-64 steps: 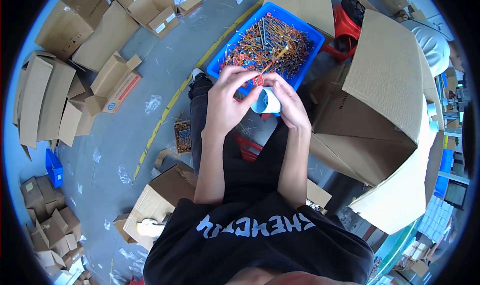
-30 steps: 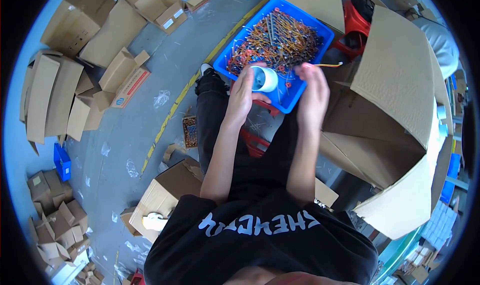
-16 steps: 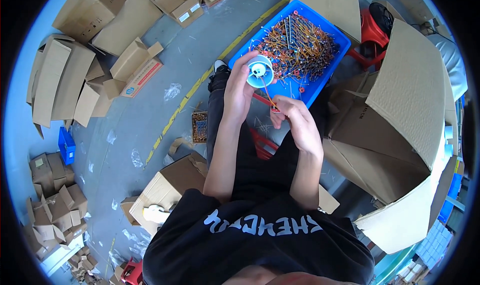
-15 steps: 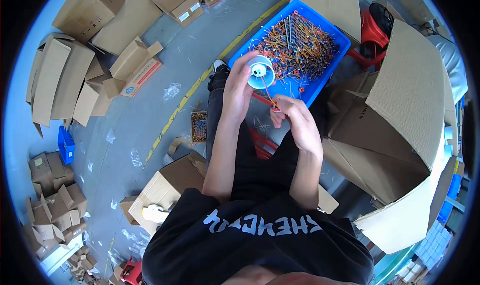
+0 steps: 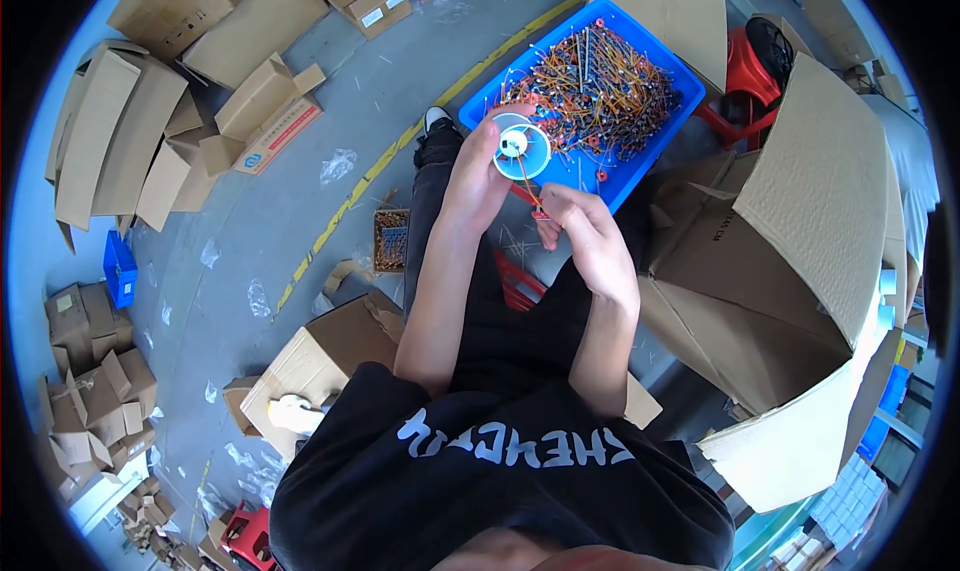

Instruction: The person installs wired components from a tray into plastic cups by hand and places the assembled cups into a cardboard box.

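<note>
My left hand point(image 5: 478, 176) holds a small white reel point(image 5: 521, 144) upright in front of me. A thin orange wire point(image 5: 528, 186) runs from the reel's hub down to my right hand point(image 5: 580, 233), whose fingers pinch its lower end. Just beyond the reel lies a blue tray point(image 5: 651, 157) heaped with several orange wires with red ends point(image 5: 592, 83). I sit with my dark-trousered legs stretched toward the tray.
A big open cardboard box point(image 5: 800, 231) stands at my right. A smaller open carton point(image 5: 320, 356) sits by my left hip. Flattened cartons point(image 5: 150, 121) lie on the grey floor at left, beside a yellow floor line point(image 5: 350, 196). A red stool point(image 5: 745, 71) stands past the tray.
My right hand reached out to the right, then came back below the reel with an orange wire. The reel in my left hand stayed raised over the tray's near edge.
</note>
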`<state>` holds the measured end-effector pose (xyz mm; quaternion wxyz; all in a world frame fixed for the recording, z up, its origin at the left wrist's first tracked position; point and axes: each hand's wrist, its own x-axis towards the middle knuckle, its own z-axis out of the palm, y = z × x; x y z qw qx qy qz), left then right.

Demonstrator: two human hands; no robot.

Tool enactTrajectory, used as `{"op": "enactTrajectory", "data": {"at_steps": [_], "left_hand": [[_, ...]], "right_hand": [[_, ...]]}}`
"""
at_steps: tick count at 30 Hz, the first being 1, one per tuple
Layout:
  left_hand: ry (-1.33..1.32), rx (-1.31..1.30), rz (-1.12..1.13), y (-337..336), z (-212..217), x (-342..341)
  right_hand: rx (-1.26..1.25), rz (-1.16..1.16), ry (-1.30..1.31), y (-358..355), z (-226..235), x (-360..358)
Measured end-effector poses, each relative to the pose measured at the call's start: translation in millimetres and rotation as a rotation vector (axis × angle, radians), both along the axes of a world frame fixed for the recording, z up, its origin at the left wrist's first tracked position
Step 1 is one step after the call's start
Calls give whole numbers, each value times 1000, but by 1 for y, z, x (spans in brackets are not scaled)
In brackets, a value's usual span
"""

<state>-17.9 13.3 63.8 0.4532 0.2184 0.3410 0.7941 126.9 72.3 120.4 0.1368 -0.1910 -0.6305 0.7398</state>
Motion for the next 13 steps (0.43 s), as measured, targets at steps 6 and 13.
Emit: {"op": "enactTrajectory", "data": {"at_steps": [6,13], "left_hand": [[-39,-51,2,-1,6,-1],[-138,-31,-125,1,12,0]], "right_hand": [[39,35,-17,-1,-3,-1],[343,-162,-146,-3,7,2]]}}
